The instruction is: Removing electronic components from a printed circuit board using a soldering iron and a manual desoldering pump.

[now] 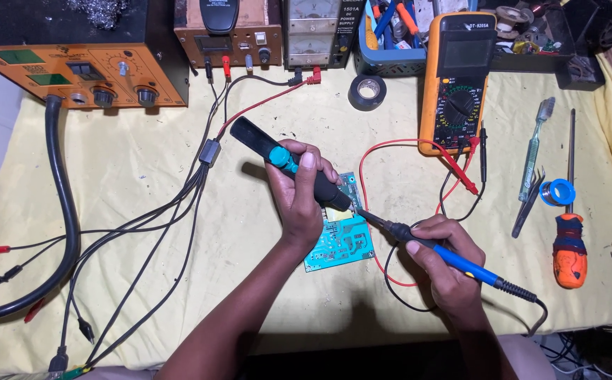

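Green circuit board (pixel 341 243) is lying flat on the yellow table cover (pixel 144 183), between both hands. Right hand (pixel 443 264), just right of the board, is gripping a blue-handled soldering iron (pixel 453 257), its tip touching the board's upper edge. Left hand (pixel 302 193), over the board, is clasping a black-and-teal desoldering pump (pixel 288 162). Beyond the board, a multimeter (pixel 457 81) is resting. Risk: red lead (pixel 369 211) is running beside the hot tip; contact could melt its insulation.

Bare forearms, no sleeves, ringless fingers
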